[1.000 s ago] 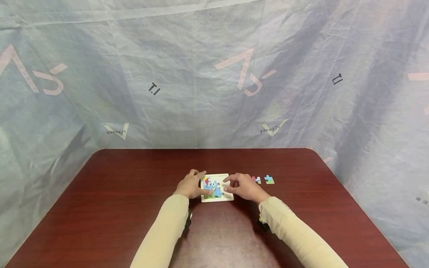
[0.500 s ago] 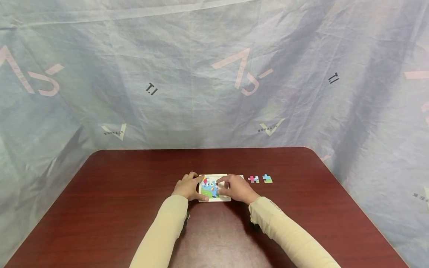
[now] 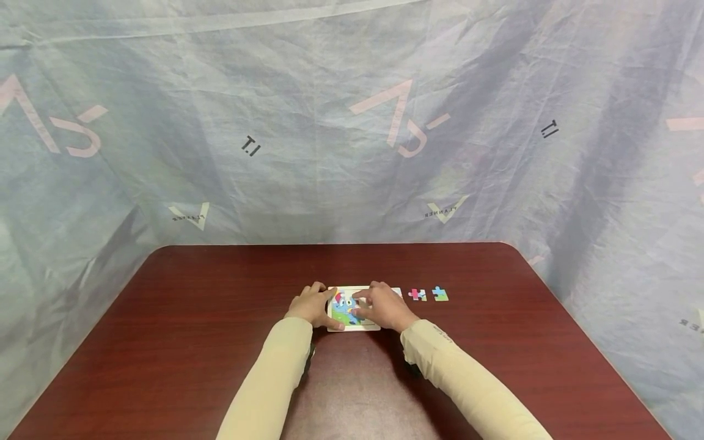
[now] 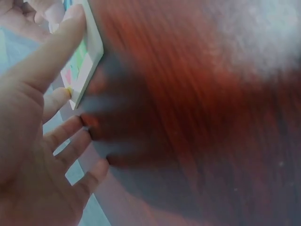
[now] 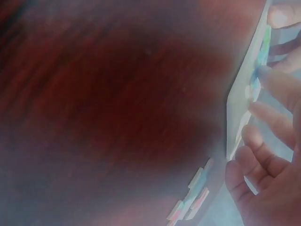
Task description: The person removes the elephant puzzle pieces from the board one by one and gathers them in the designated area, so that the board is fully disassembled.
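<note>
White-framed, the puzzle board [image 3: 352, 310] shows a blue cartoon picture. Left hand [image 3: 311, 306] steadies its edge with relaxed fingers; right hand [image 3: 382, 307] presses flat-fingered on top.

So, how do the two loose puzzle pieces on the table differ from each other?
The nearer piece is mostly pink-red, while the farther piece is blue with green. The nearer piece lies closer to the puzzle tray and the right hand; the farther piece lies further right. Both lie flat and untouched on the table.
</note>
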Tool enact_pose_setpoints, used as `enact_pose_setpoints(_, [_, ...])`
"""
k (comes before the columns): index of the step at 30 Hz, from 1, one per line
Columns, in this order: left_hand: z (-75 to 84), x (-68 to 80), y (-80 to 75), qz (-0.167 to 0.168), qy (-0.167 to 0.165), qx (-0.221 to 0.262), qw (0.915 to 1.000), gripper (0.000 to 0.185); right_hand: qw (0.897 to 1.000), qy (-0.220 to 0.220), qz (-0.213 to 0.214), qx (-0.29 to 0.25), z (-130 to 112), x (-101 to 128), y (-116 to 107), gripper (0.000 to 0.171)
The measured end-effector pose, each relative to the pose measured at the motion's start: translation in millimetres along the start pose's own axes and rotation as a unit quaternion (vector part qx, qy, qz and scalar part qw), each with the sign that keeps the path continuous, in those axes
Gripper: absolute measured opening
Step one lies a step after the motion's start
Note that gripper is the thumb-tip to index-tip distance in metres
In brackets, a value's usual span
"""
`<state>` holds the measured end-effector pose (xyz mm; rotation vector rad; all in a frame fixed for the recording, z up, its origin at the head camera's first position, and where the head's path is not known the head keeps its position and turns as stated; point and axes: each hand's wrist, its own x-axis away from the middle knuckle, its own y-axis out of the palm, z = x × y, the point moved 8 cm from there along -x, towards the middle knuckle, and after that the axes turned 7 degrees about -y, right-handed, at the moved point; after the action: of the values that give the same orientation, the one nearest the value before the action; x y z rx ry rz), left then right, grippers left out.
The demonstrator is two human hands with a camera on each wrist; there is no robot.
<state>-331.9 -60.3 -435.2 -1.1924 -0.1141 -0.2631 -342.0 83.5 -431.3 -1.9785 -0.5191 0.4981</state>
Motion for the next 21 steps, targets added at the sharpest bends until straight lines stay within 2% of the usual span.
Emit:
enact_pose_setpoints(8, [3.6, 2.3, 0.6, 0.03, -0.003, -0.04, 0.9987, 0.083, 1.0, 0.004, -0.018, 0.004, -1.2, -4.1, 1.0, 0.034])
enact_pose_setpoints(15, [5.1, 0.8, 1.8, 0.036, -0.01, -0.046, 0.9982, 0.083, 1.0, 0.01, -0.009, -0.012, -2.3, -4.5, -0.4, 0.034])
enact_pose_setpoints(21, [10.2, 8.6, -5.8, 0.035, -0.02, -0.032, 0.9987, 0.082, 1.0, -0.002, 0.002, -0.015, -3.7, -4.9, -1.9, 0.036])
